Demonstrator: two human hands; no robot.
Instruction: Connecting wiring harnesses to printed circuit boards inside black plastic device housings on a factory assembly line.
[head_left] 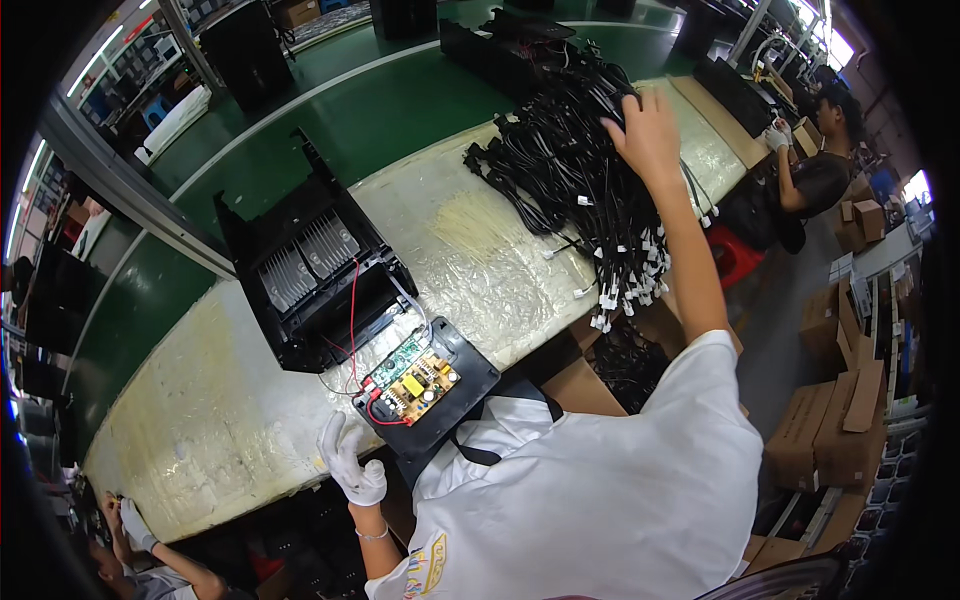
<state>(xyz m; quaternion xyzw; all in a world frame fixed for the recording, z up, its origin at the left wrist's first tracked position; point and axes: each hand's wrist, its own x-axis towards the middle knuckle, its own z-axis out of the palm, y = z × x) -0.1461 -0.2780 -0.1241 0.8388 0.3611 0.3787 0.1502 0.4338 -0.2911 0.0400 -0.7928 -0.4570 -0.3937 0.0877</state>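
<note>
My right hand [650, 140], bare, lies at the edge of a large pile of black cables [560, 150] with white connectors, its fingers spread and touching them. I cannot make out any cable gripped in it. In a white glove, my left hand [352, 468] is held open at the bench's near edge, thumb apart from the fingers. Just beside it is a black plastic cover [465, 365] carrying a circuit board [420, 387]. Red wires [354, 310] run from the board to a black housing [330, 260] with silver finned heatsinks [308, 263].
Pale cable ties [470, 225] lie on the plastic-covered bench [200, 400]. Beyond runs a green conveyor [370, 120] with black housings on it. Cardboard boxes [825, 425] stand at right. One co-worker [815, 180] sits at far right, another's gloved hand [135, 522] shows at lower left.
</note>
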